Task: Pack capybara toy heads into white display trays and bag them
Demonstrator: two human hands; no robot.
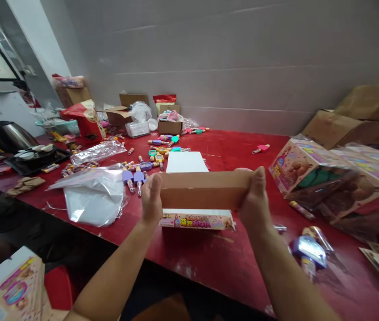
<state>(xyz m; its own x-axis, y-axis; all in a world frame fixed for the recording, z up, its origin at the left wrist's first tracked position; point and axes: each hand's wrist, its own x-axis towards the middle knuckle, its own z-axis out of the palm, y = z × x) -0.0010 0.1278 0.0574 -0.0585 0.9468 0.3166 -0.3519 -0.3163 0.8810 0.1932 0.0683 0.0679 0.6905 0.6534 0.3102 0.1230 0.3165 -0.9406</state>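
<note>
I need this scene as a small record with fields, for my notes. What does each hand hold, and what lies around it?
Left hand: holds the left end of a brown cardboard box
Right hand: holds the right end of the same box
Below box: printed pink panel
Behind box: white card panel
Surface: red table
Left of hands: clear plastic bag, purple-topped toys
Right of hands: printed pink boxes
</note>
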